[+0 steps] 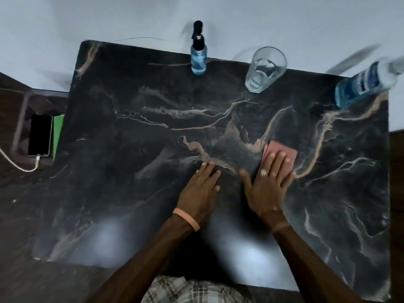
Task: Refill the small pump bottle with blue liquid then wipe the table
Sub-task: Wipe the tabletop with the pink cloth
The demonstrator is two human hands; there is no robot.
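The right hand [267, 182], fingers straight, presses the pink cloth [288, 153] just right of the table [131, 193]'s middle, cloth jutting toward the far edge; the left hand [200, 186] lies flat beside.

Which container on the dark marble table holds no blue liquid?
The clear drinking glass; the small pump bottle and large labelled bottle both hold blue.

We see a black table [122, 171] with tan veins, pink cloth [284, 149], blue liquid in pump bottle [198, 62], black phone [40, 135].
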